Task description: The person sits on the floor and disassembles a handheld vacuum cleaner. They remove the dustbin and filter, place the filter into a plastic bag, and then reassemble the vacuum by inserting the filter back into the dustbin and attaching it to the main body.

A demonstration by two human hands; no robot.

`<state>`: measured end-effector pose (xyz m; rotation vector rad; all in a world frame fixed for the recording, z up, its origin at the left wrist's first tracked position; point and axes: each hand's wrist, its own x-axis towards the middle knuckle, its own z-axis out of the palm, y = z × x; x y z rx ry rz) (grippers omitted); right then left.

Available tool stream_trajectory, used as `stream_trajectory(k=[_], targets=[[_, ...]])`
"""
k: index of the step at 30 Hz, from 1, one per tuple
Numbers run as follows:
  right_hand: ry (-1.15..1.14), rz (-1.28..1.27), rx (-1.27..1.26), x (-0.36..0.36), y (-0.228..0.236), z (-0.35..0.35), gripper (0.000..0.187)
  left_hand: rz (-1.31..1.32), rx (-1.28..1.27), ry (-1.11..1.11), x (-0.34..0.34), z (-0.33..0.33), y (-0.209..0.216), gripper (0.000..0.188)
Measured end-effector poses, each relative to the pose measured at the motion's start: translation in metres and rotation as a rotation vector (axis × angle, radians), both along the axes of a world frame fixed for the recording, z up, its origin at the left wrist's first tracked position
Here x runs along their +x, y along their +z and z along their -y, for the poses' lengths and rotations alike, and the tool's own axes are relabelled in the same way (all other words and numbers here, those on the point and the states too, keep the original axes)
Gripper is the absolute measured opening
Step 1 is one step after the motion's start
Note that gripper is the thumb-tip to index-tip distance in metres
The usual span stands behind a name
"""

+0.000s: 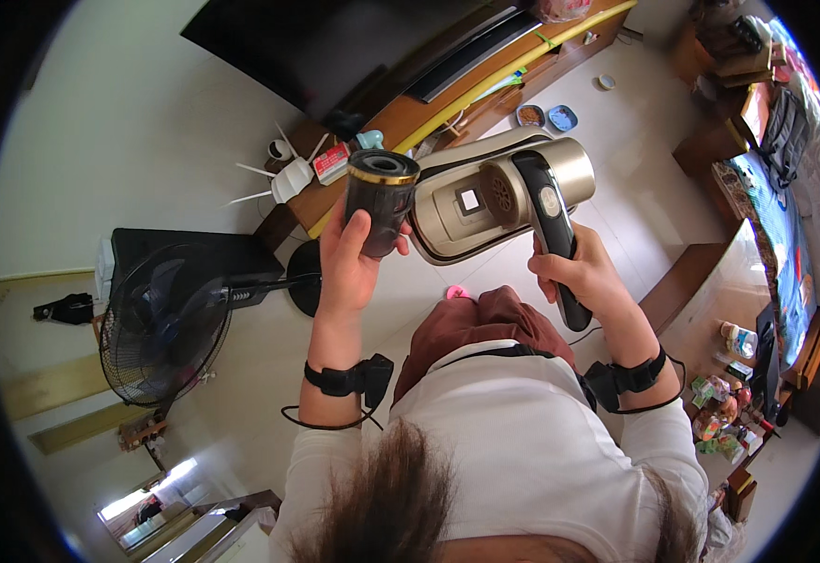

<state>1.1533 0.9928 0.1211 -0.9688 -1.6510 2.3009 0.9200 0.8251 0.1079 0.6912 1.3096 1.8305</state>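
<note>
My left hand (342, 267) is wrapped round a dust cup (377, 208), a dark see-through cylinder with a gold ring near its upper end. The cup is held upright, and its round dark top faces me. In my right hand (590, 272) is the black handle of a gold handheld vacuum cleaner (574, 167). Its wide flat head stretches left, close behind the cup. A hollow in the vacuum's body shows a round grille and a small pale square opening. Whether cup and vacuum touch, I cannot tell. Both hands are closed.
Ahead stands a wooden TV cabinet (485, 94) with a large black television (335, 56). A white router (291, 180) sits at its left end. A black standing fan (166, 314) is on my left. Two pet bowls (562, 117) lie on the floor; a cluttered table (710, 319) is at right.
</note>
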Motion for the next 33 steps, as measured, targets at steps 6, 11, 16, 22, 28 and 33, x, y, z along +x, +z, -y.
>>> stream_trajectory(k=[6, 11, 16, 22, 28, 33], targets=[[0.036, -0.007, -0.012, -0.004, -0.005, 0.001, 0.02, 0.143, -0.011, 0.027, 0.0, 0.005, -0.005, 0.058], [0.022, -0.003, -0.002, -0.009, -0.005, 0.003, 0.022, -0.203, -0.062, 0.06, 0.007, 0.005, -0.001, 0.059], [0.027, 0.011, -0.032, -0.014, -0.003, 0.007, 0.021, -0.999, -0.141, 0.056, 0.01, 0.0, 0.008, 0.063], [0.076, 0.05, -0.006, -0.019, 0.001, 0.009, 0.019, -1.163, -0.124, 0.034, 0.009, -0.005, -0.003, 0.063], [0.086, 0.077, -0.003, -0.024, 0.004, 0.012, 0.018, -1.145, -0.117, 0.005, 0.007, -0.008, -0.007, 0.065], [0.084, 0.097, 0.032, -0.03, 0.002, 0.013, 0.018, -1.117, -0.143, -0.001, 0.005, -0.007, -0.01, 0.065]])
